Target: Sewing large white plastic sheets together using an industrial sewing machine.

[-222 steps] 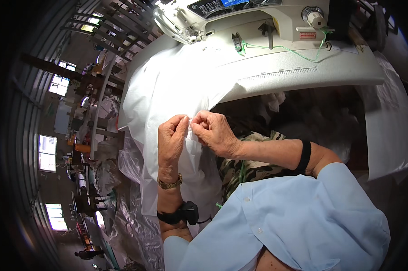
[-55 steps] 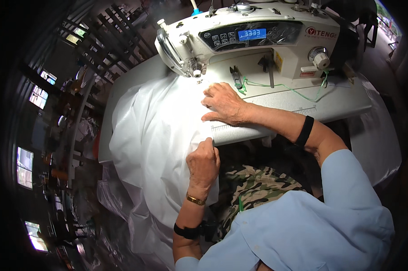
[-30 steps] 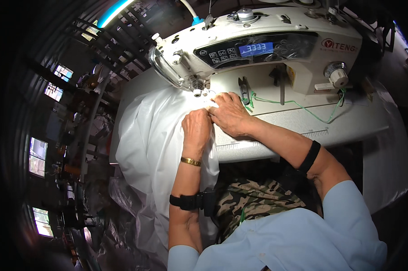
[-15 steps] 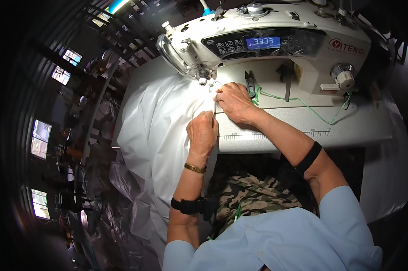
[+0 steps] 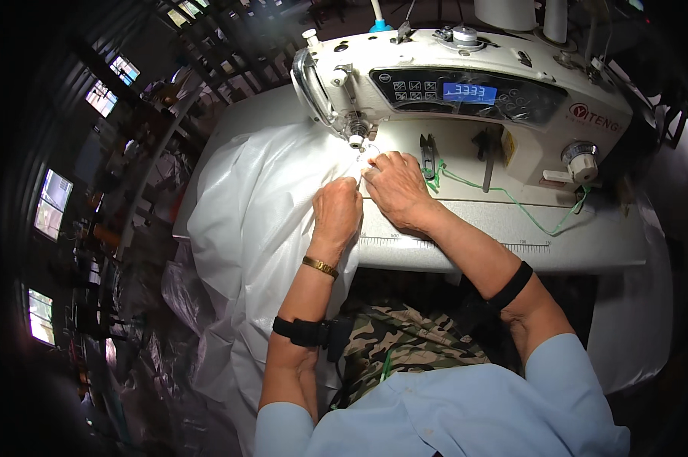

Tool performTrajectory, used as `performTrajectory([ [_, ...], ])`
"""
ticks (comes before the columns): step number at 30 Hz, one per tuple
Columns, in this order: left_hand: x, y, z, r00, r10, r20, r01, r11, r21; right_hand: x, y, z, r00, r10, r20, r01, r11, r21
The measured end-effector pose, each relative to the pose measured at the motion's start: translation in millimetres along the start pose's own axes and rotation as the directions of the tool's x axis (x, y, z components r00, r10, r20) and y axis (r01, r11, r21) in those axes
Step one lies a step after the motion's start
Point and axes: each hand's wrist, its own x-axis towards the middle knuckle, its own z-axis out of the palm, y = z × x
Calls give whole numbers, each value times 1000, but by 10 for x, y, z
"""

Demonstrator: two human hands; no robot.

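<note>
A large sheet of thin white material lies in folds across the left of the sewing table and hangs over its front edge. My left hand is closed on the sheet's right-hand edge, just in front of the needle area. Close beside it, my right hand has its fingers bent and pinched at the same edge, nearer the needle. The fingertips of both hands are partly hidden. Above them stands the white sewing machine, its lamp brightly lighting the material under the presser foot.
Thread snips lie on the machine bed, with a green cord running right from them. A dark upright lever stands under the machine's arm. The table's front edge carries a printed ruler. Thread cones stand behind.
The view has shifted, so the machine sits lower and further right in it. My left hand has moved slightly closer to the needle. Both hands keep their grip on the sheet's edge.
</note>
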Motion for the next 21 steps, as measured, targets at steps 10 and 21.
performTrajectory([
  [10, -2, 4, 68, 998, 22, -52, -24, 999, -49, -37, 20, 5, 1000, -17, -18, 18, 999, 44],
  [21, -40, -132, -948, 996, 90, 12, -84, 960, -266, -131, 165, -94, 997, -78, 3, 77, 992, 99],
])
